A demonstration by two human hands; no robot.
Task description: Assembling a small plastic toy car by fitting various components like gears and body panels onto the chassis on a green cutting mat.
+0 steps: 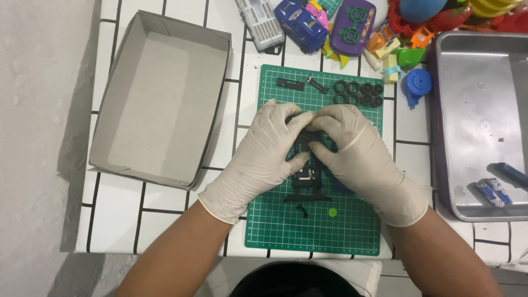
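Two gloved hands meet over the middle of one green cutting mat (275, 231). The left hand (263, 159) and the right hand (360, 159) both have a narrow grip, fingers pinched on one black toy frame (306, 165) that sits on the mat between them.

At the mat's far edge lie eight small black tyres (358, 94) in two rows, one flat black strip (290, 83) and one small black clip (317, 84). Near the mat's near edge are one black bar (307, 199), a tiny black piece (301, 210) and one green dot-like part (332, 212).

The mat lies on a white tiled desk (118, 206), whose left edge drops to a grey floor. One open cardboard box (159, 99) sits left of the mat, with only bare card showing inside. One metal tray (473, 88) sits to the right, holding two small batteries (493, 192) and a blue tool (512, 174). One blue toy car (301, 22), a purple toy and other bright toys crowd the far edge.
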